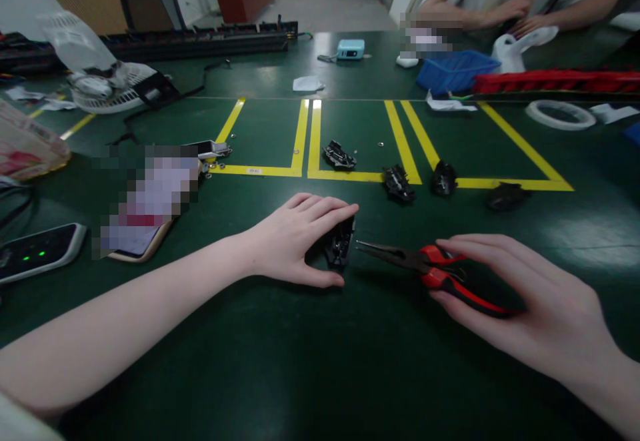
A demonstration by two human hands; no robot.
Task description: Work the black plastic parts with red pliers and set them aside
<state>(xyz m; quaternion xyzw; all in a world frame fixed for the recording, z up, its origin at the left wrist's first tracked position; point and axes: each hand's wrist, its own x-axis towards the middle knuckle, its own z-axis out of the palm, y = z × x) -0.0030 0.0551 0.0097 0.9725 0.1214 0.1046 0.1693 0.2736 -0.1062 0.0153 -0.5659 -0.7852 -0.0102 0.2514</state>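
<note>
My left hand rests on the green table with its thumb and fingers around a small black part. My right hand grips red-handled pliers, whose dark, narrow jaws point left and hold a tiny shiny piece at the tip, just right of the black part. Beyond my hands lie similar black parts: one inside a yellow-taped box, another on the tape line, a third beside it and a fourth farther right.
A phone and a grey device lie at left. Small metal rings are near the phone. Farther back are a white fan, a blue basket, a tape roll and a red strip. Another person sits across at right.
</note>
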